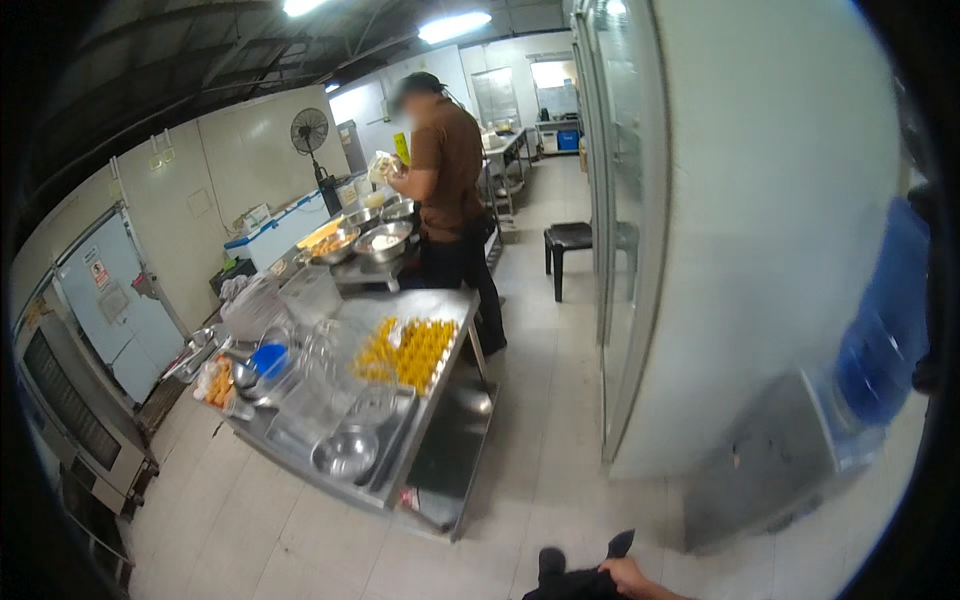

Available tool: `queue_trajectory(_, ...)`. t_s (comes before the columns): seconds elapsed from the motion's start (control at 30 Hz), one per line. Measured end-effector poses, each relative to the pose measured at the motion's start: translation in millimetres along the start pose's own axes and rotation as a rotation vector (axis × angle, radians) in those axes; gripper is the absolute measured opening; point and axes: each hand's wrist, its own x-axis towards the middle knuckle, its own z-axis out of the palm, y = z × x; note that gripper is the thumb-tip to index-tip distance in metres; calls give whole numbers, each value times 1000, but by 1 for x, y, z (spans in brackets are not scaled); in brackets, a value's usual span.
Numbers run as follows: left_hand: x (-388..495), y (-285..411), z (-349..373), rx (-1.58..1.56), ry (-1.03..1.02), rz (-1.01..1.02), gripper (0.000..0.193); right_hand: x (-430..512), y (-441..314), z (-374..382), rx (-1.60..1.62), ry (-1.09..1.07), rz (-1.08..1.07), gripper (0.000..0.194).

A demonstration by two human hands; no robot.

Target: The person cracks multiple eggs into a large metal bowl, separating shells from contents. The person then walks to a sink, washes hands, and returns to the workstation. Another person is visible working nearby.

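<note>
At the bottom edge, my right hand point(626, 577) has its fingers closed on a piece of black cloth point(574, 586). Whether the cloth is an apron or other clothing cannot be told. A dark pointed piece point(621, 544) sticks up just beyond the fingers. The rounded black tip of what looks like a shoe point(552, 561) shows beside the cloth. My left hand is out of view. Ahead to the left stands a stainless steel worktable point(442, 301), bearing rows of yellow pieces point(409, 352), a metal bowl point(345, 453) and clear plastic containers point(311, 292).
A co-worker in a brown shirt point(454, 157) stands at a farther table with metal bowls point(384, 241), holding a plastic bag point(382, 166). A black stool point(568, 238) stands by the glass partition point(619, 187). At right is a blue water bottle point(870, 367). Tiled floor point(547, 420) runs between.
</note>
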Motion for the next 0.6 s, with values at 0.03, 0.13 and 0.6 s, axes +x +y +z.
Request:
queue_trajectory(0.03,20,30,-21,-18,26,4,39,21,-30,3,33,2,7,12)
queue_trajectory(0.13,60,118,-82,-94,116,11,39,71,-130,41,208,-99,-221,16)
queue_trajectory(0.6,377,429,-310,-133,172,113,38,264,-620,112,989,-483,-338,53)
